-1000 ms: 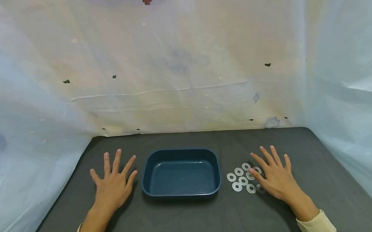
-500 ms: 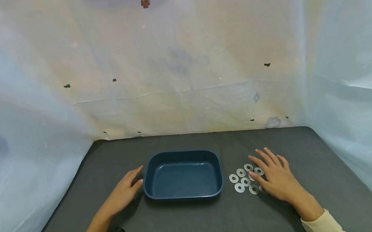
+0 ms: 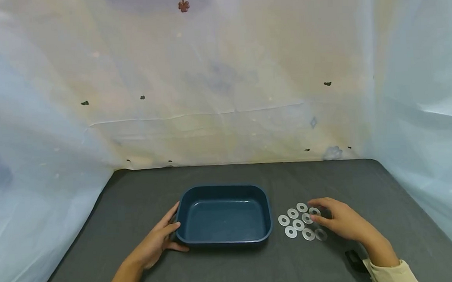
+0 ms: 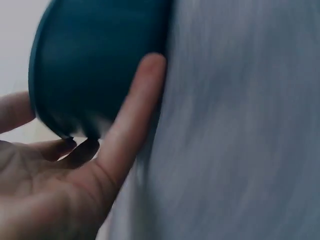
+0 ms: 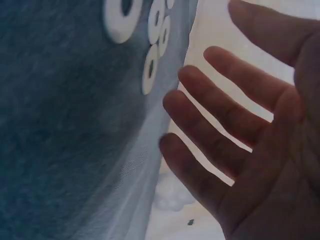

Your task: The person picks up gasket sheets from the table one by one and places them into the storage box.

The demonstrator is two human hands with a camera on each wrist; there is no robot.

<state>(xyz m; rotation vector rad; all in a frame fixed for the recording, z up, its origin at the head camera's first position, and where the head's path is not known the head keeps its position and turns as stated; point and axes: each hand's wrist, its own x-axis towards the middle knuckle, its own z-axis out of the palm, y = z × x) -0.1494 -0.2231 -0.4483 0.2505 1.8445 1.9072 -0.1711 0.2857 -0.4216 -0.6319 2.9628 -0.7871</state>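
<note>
Head view: the left hand [image 3: 154, 246] grasps the left end of the blue tray [image 3: 267, 216] at the middle of the dark tabletop [image 3: 234, 270], and the right hand [image 3: 341, 222] hovers, fingers relaxed, at the right edge of the washers [image 3: 300, 222] just right of the tray. Left wrist view: thumb and fingers [image 4: 127, 132] curl around the tray's corner [image 4: 95, 60]. Right wrist view: the fingers [image 5: 215, 125] are spread and hold nothing, with washers [image 5: 150, 50] just beyond them.

No readable text, label, brand, number or sign anywhere.
</note>
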